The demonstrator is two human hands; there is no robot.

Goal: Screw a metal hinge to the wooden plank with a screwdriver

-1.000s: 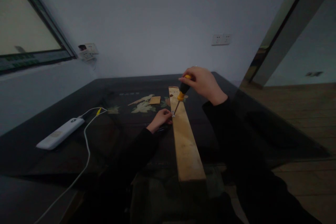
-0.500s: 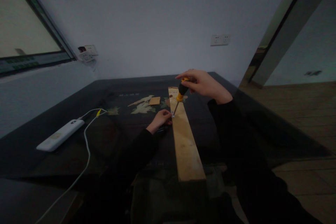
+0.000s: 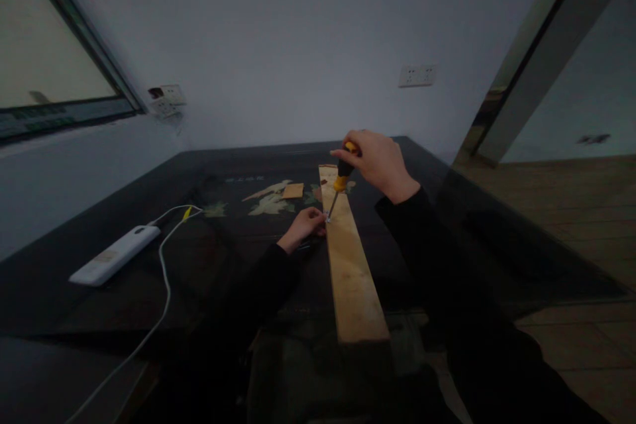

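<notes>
My right hand [image 3: 380,159] is wrapped around the black and yellow handle of a screwdriver [image 3: 342,172]. Its shaft slants down and to the left, and the tip meets a small shiny metal piece [image 3: 327,218] on the left edge of a long wooden board [image 3: 352,265]. At that edge my left hand [image 3: 303,228] is closed, thumb and forefinger pinching the metal piece against the wood. The piece is too small to tell its exact kind, and the fingers partly cover it.
The board lies lengthwise on a dark table [image 3: 238,165], its near end jutting past the front edge. Left of its far end is a small tan square [image 3: 293,191]. A white power strip [image 3: 116,255] and its white cable [image 3: 166,278] lie at the left.
My right hand has turned on the screwdriver handle, with the wrist and sleeve swung a little to the left. My left hand, the metal piece and the board have stayed in place.
</notes>
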